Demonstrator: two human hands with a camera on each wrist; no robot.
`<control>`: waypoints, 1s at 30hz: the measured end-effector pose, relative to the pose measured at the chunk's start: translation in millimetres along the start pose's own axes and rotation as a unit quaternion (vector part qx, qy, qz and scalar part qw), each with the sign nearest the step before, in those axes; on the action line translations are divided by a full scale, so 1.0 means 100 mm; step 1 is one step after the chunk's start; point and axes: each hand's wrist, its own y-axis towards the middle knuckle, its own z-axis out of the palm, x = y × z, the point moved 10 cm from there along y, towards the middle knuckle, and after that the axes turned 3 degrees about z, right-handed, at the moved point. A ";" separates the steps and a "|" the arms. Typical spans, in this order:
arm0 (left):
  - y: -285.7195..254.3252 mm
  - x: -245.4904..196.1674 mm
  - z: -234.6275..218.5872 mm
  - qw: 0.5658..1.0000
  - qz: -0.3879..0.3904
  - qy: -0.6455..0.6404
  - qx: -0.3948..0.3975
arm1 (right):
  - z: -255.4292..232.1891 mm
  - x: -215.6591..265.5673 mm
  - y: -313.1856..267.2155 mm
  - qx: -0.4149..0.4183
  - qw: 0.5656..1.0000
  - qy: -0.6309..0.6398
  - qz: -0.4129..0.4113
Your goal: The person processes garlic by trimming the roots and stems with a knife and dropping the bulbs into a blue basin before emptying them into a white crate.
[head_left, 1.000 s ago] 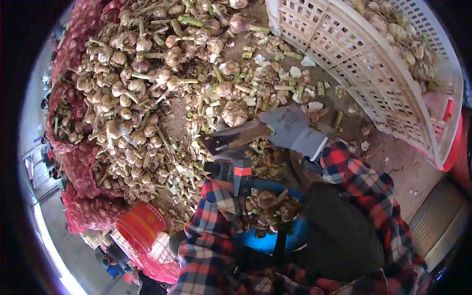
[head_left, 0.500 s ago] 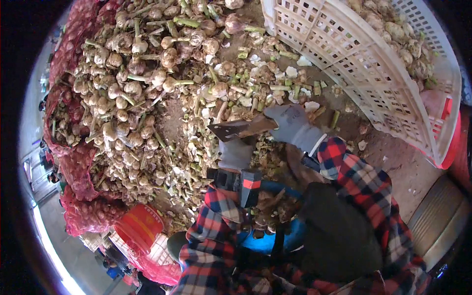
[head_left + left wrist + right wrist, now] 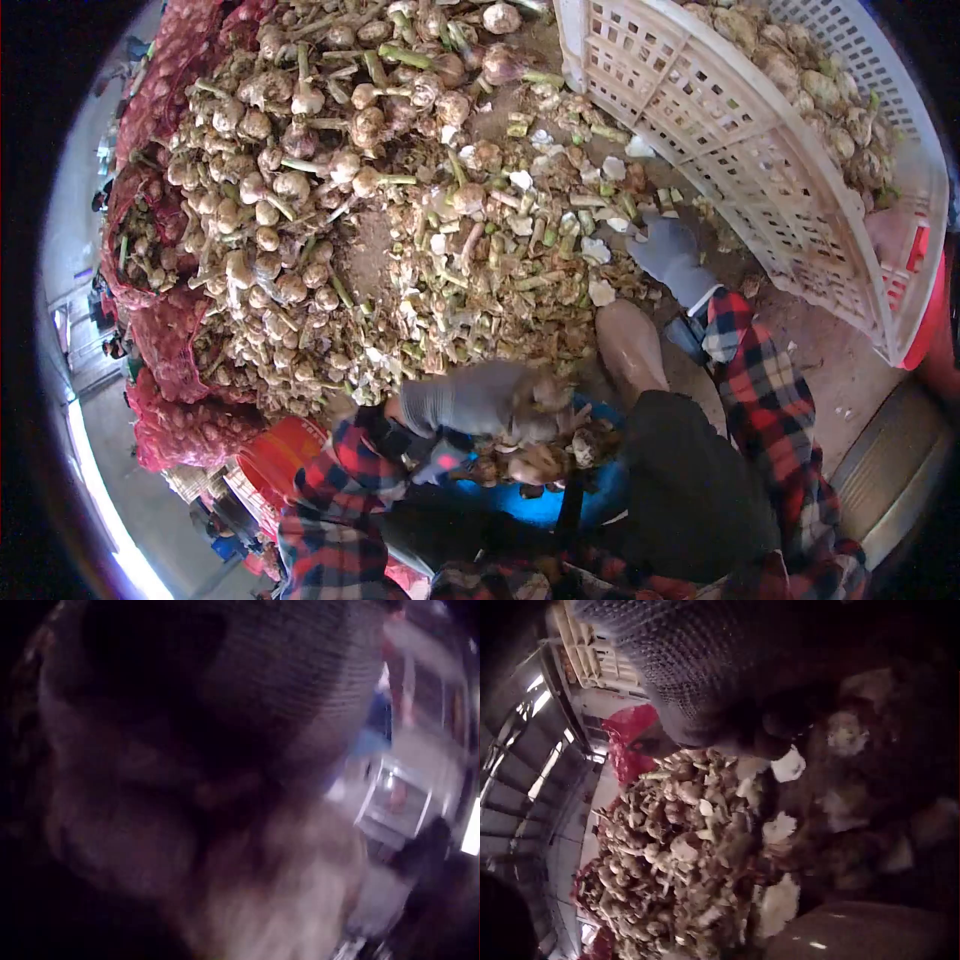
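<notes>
My left hand (image 3: 465, 400), in a grey knit glove, is low over the blue basin (image 3: 540, 510) and grips a brownish garlic bulb (image 3: 545, 400). In the left wrist view the bulb (image 3: 285, 892) shows blurred and pale below the glove. Other garlic bulbs (image 3: 540, 465) lie in the basin. Out to the right, my gloved right hand (image 3: 670, 258) hovers above the ground by the cut stems, its fingers curled in the right wrist view. From there a dark pointed blade of the knife (image 3: 654, 741) juts beyond the glove; its handle is hidden.
A large heap of garlic with stems (image 3: 290, 190) spreads ahead and left, beside red mesh sacks (image 3: 165, 345). Trimmings (image 3: 500, 280) cover the ground in the middle. A white slatted crate (image 3: 740, 150) stands at the right, with garlic inside. An orange-red bucket (image 3: 280, 455) is at the lower left.
My left hand has come back from beside the knife blade to over the basin, with a bulb in it. The right hand has moved away to the right, and its blade drops from the head view.
</notes>
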 end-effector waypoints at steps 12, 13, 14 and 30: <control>0.01 1.02 -1.83 0.872 -0.045 0.004 -0.487 | 0.15 0.00 -0.14 0.112 0.990 0.076 0.038; 0.01 0.94 -1.65 0.865 0.031 -0.220 -0.451 | 0.10 0.03 -0.15 0.102 0.992 0.065 0.042; -0.02 0.84 -1.52 0.868 0.041 -0.235 -0.435 | 0.06 0.12 -0.13 0.102 0.992 0.067 0.041; 0.08 0.23 -1.24 0.960 -0.159 0.185 -0.141 | 0.61 -0.17 -0.01 0.190 0.973 0.113 0.060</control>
